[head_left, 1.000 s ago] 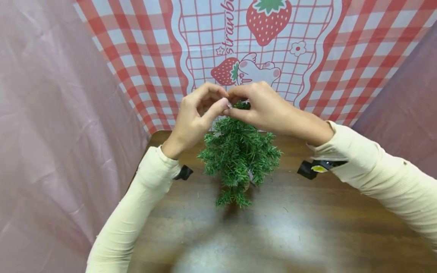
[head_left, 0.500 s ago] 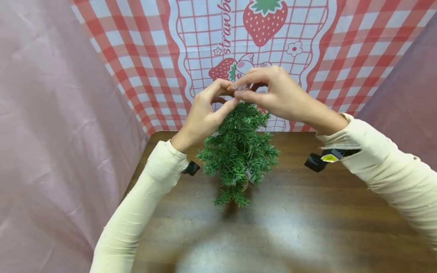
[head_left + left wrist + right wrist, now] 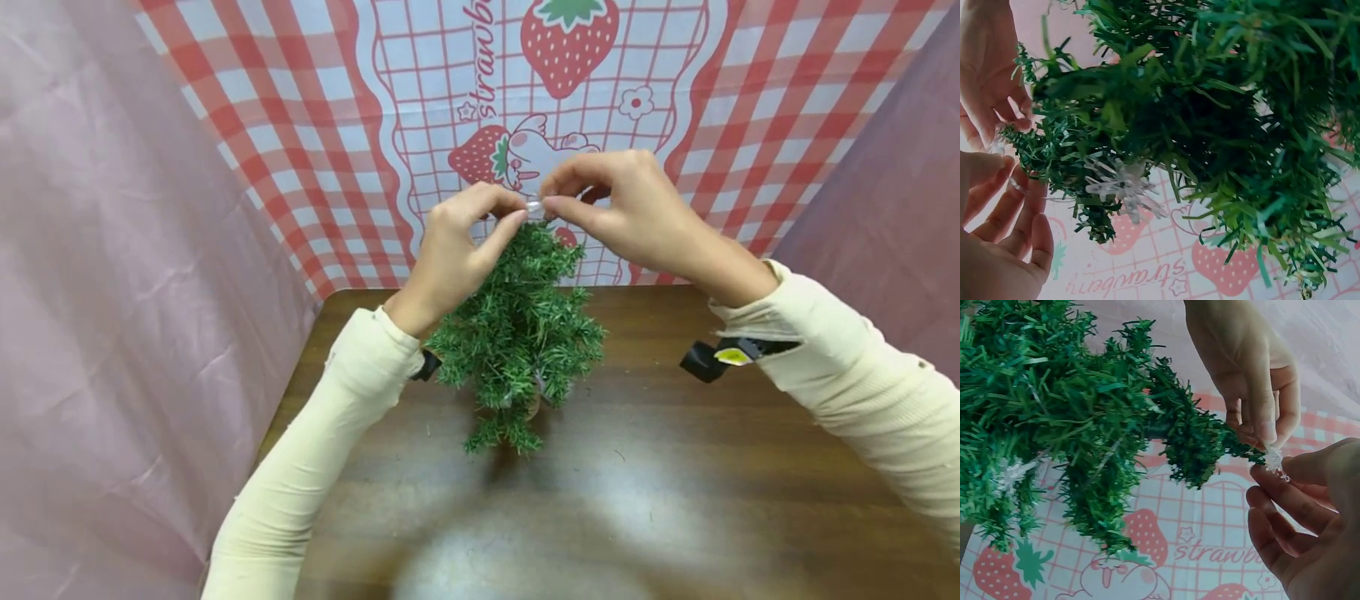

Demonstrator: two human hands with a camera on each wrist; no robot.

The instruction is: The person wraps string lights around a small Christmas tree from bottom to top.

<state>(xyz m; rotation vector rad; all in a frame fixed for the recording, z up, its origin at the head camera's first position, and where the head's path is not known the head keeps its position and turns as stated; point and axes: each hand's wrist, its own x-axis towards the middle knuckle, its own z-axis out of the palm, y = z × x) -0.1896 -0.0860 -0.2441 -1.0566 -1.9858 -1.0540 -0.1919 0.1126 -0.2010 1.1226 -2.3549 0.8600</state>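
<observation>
A small artificial Christmas tree [image 3: 517, 333] stands upright on the wooden table, its tip between my two hands. My left hand [image 3: 459, 250] pinches a small clear snowflake [image 3: 1274, 461] between thumb and index finger, right at the treetop. From the other side my right hand [image 3: 648, 217] pinches the same snowflake with its thumb and fingertips. Another clear snowflake [image 3: 1124, 187] hangs among the upper branches in the left wrist view, near a thin clear strand. One more pale snowflake [image 3: 1013, 475] lies lower in the greenery in the right wrist view.
A red-and-white checked cloth [image 3: 300, 125] with strawberry prints hangs behind the table [image 3: 600, 500]. Pink curtains [image 3: 135, 250] close off the left and right sides. Black wrist cameras [image 3: 702, 361] stick out from under the cream sleeves.
Both hands have risen slightly and shifted right at the treetop. My right fingers have drawn back a little from the left ones, leaving the clear snowflake showing between the fingertips.
</observation>
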